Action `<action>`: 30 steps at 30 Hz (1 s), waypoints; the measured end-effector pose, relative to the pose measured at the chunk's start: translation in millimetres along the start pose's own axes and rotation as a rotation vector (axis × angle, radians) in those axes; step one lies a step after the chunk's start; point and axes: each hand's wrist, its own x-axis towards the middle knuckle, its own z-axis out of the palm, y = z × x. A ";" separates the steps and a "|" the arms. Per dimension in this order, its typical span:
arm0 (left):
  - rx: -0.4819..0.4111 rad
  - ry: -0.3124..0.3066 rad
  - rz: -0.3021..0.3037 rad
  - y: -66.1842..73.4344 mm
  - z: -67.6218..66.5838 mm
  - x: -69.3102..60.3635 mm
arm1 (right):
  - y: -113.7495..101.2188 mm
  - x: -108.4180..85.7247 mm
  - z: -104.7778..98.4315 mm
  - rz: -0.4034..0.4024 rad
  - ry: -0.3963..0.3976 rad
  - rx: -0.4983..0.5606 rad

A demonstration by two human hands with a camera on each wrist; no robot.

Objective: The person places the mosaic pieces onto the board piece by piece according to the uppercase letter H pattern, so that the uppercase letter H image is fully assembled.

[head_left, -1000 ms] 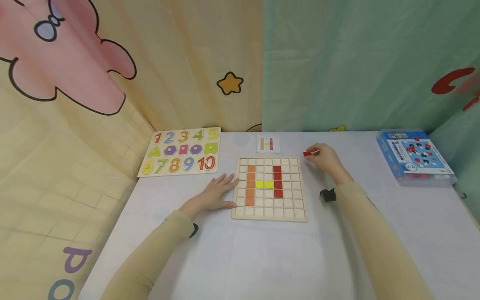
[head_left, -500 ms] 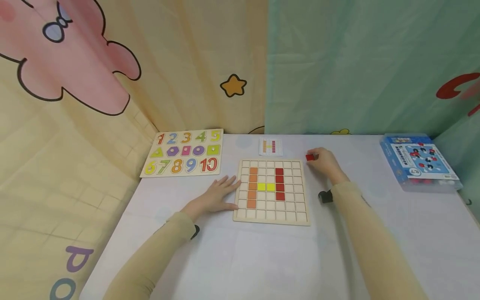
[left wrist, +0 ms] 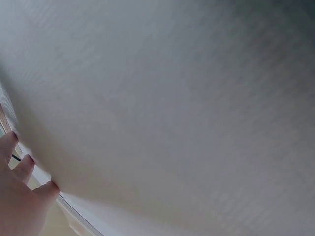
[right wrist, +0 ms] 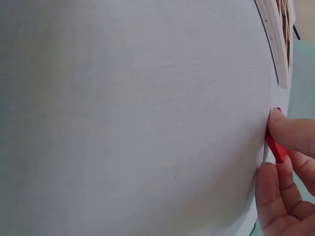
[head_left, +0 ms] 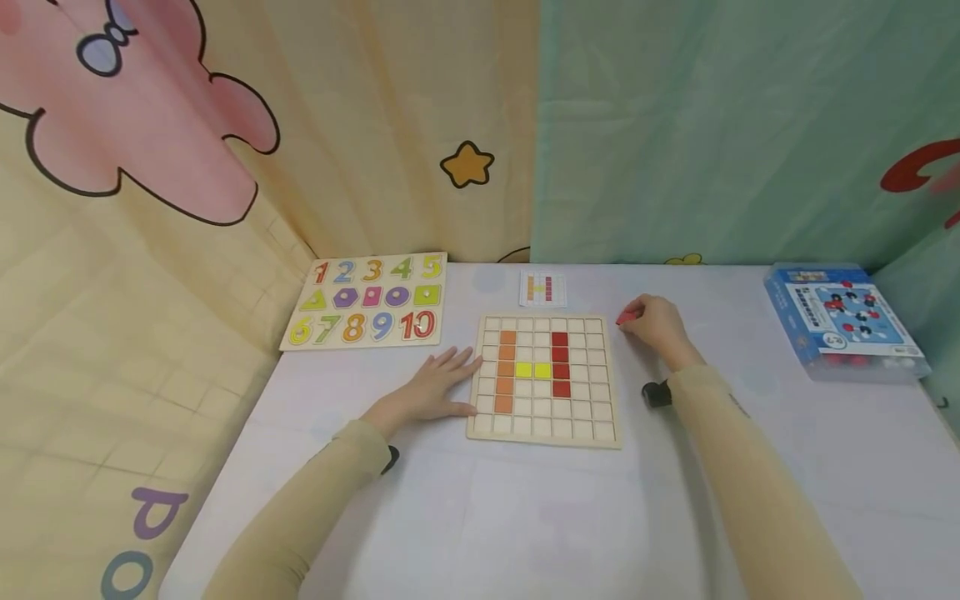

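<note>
A square wooden grid board (head_left: 537,425) lies mid-table, with a column of orange tiles (head_left: 506,369), two yellow tiles (head_left: 533,370) and a column of red tiles (head_left: 560,364) set in its cells. Fingers spread, my left hand (head_left: 429,392) rests at the board's left edge; the left wrist view shows only part of this hand (left wrist: 24,196). Right of the board, my right hand (head_left: 657,327) pinches a loose red tile (right wrist: 276,146) between thumb and fingers, just at the table surface. Behind the board lies a small pattern card (head_left: 543,289) with a similar coloured design.
A number and shape puzzle board (head_left: 363,301) lies at the back left. Toward the back right stands a blue plastic box (head_left: 847,321) with a printed label. Curtains hang behind and to the left of the white table (head_left: 517,525).
The red tile in my right hand has turned and shifted slightly down toward me, now partly covered by the fingers. My left hand keeps its place; the view has moved a little.
</note>
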 end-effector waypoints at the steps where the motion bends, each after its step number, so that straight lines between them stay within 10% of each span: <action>1: 0.004 0.000 0.001 0.3 -0.5 -0.3 | 0.0 -1.2 -0.4 0.012 -0.006 0.020; 16: 0.002 -0.010 -0.003 1.6 -0.8 -0.3 | 3.2 -47.5 -11.8 0.078 -0.150 0.287; 30: -0.005 -0.003 -0.001 -0.1 0.0 1.5 | -6.8 -90.9 21.0 0.005 -0.282 0.341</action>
